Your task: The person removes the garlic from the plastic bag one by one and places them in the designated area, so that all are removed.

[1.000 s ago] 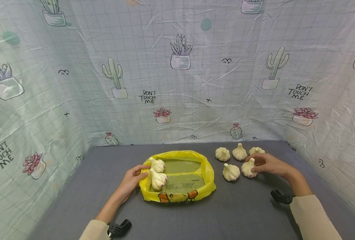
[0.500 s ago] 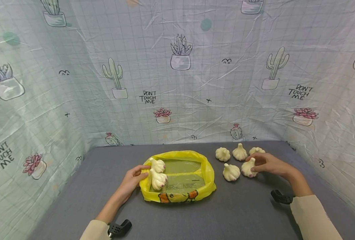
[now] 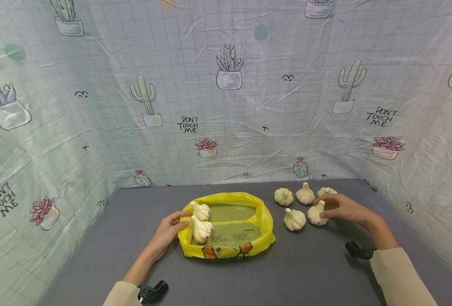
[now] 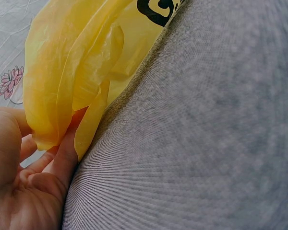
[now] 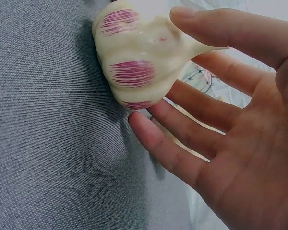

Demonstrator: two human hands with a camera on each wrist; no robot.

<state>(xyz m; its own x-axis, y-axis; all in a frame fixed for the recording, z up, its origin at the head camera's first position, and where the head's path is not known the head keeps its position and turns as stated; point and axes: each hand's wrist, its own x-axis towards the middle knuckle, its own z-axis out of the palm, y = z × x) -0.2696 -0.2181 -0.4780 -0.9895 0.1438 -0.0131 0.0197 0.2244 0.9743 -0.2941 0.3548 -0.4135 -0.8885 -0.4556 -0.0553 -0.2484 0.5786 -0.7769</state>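
A yellow plastic bag (image 3: 266,223) with its mouth spread wide lies on the table, and two garlic bulbs (image 3: 202,229) sit inside its left end. My left hand (image 3: 167,231) pinches the bag's left rim between thumb and fingers; the left wrist view shows the folded yellow plastic (image 4: 62,91) between them. On the right, my right hand (image 3: 346,209) holds a garlic bulb (image 3: 316,213) by its side while it rests on the table. Up close, this garlic bulb (image 5: 132,72) is cream with purple streaks, thumb on one side and fingers on the other.
Behind and beside my right hand stand several more garlic bulbs (image 3: 295,219), one partly hidden by that hand. The dark grey table (image 3: 249,280) ends at a cactus-print curtain (image 3: 226,106) at the back and sides.
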